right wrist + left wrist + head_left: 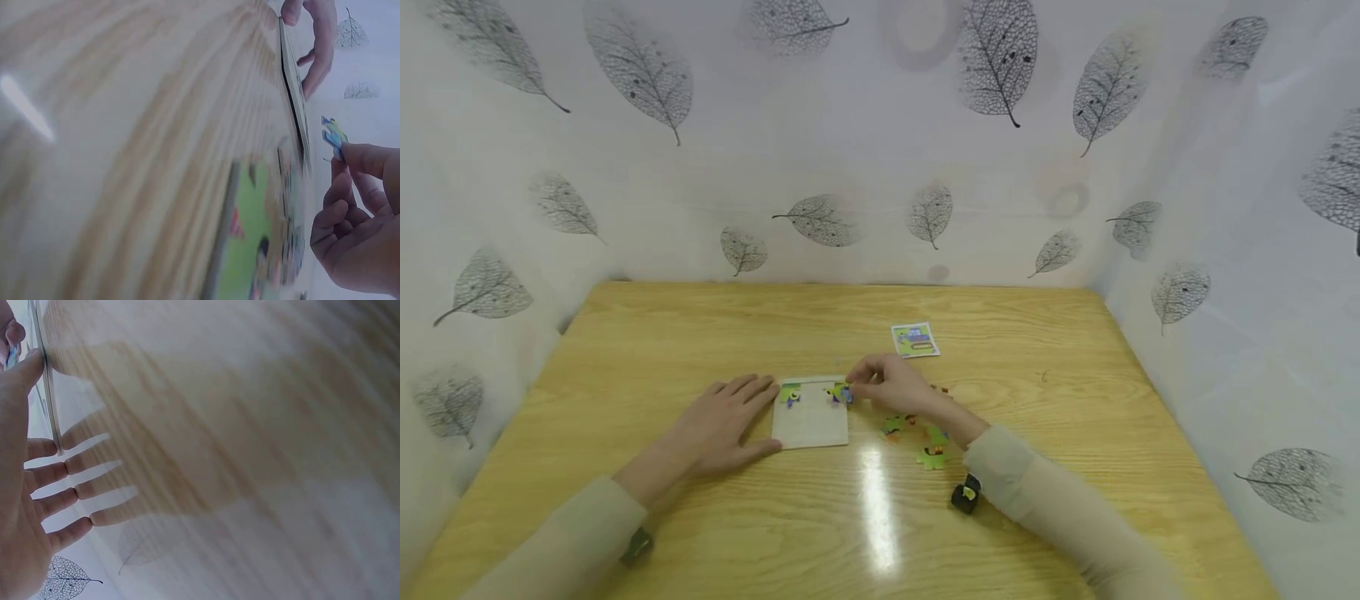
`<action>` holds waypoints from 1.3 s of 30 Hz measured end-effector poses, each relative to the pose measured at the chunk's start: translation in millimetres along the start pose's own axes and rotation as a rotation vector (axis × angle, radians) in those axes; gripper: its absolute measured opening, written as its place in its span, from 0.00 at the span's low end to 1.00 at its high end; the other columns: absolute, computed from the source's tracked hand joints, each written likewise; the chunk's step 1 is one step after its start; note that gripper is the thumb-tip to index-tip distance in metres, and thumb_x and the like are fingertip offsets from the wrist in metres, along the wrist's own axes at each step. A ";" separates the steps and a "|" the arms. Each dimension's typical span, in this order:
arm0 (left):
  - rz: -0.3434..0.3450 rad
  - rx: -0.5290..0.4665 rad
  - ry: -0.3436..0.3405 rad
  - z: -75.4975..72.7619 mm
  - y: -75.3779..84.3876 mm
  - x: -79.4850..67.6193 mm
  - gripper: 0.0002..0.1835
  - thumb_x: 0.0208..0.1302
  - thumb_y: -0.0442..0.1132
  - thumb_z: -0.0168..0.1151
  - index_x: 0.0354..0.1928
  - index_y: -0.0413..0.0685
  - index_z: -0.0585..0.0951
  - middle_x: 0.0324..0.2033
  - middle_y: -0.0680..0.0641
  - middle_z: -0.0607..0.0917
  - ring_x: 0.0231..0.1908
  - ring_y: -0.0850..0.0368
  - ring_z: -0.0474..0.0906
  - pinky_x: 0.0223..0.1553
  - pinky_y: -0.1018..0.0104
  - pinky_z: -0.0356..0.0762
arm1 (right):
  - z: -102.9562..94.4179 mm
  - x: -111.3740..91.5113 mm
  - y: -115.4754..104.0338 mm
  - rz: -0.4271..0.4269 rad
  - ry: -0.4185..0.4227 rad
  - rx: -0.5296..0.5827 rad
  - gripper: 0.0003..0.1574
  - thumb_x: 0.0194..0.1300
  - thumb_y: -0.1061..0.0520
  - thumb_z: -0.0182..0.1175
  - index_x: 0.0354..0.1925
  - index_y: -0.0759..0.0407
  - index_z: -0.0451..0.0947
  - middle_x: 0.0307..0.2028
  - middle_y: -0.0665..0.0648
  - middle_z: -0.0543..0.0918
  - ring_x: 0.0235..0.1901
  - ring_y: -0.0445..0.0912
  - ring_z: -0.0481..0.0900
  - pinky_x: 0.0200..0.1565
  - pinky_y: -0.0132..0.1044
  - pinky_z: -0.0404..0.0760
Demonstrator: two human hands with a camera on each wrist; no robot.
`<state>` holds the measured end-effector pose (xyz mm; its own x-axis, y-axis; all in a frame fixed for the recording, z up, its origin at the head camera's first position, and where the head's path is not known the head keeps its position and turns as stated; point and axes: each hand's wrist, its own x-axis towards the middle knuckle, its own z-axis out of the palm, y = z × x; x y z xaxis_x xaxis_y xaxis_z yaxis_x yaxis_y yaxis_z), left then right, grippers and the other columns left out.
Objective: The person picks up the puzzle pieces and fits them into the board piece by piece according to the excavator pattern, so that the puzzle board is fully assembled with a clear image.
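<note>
Board (810,425) is sitting near the middle of the desk (760,533), so I'm using it as the clock center, going by the head view. The left hand (721,427) is resting at 9 o'clock with its fingers loose and stretched out, touching that edge, and the thumb is pointing at the corner between 7 and 8. The right hand (891,388) is hovering around 2 to 3 o'clock, thumb and finger pinching a blue-and-green piece (335,134) by the board's 1-2 o'clock corner. Whether it's touching the board, I'm not able to tell. Another piece (790,392) is lying in the 10-11 o'clock corner.

Loose pieces (932,459) are lying scattered at 3 to 4 o'clock, some partly hiding behind the right wrist. A small picture card (915,340) is lying at 2 o'clock, just past the right hand. Glare (877,508) is streaking the desk at 5, and a leaf-print backdrop (865,175) is filling 12 o'clock.
</note>
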<state>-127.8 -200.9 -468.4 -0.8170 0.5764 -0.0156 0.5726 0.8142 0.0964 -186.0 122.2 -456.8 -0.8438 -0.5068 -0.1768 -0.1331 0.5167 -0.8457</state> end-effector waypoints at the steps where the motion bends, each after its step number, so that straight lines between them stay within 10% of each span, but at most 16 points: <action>1: -0.002 -0.002 -0.002 -0.2 -0.1 -0.3 0.49 0.69 0.74 0.56 0.78 0.44 0.70 0.76 0.39 0.72 0.75 0.35 0.70 0.70 0.34 0.73 | 3.2 2.7 -1.0 -0.001 0.004 0.006 0.11 0.73 0.54 0.66 0.51 0.54 0.87 0.44 0.54 0.86 0.35 0.41 0.79 0.34 0.30 0.79; 39: -0.002 -0.001 -0.007 1.9 -3.2 -1.1 0.49 0.70 0.75 0.54 0.79 0.44 0.68 0.77 0.40 0.71 0.75 0.35 0.69 0.70 0.33 0.73 | 42.4 44.5 -25.4 0.007 0.044 -0.133 0.08 0.72 0.57 0.68 0.48 0.55 0.88 0.41 0.51 0.88 0.38 0.39 0.80 0.39 0.27 0.80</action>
<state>-128.7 -204.1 -470.6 -0.8179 0.5750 -0.0229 0.5706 0.8155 0.0972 -198.2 57.3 -464.5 -0.8664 -0.4738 -0.1577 -0.1928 0.6086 -0.7697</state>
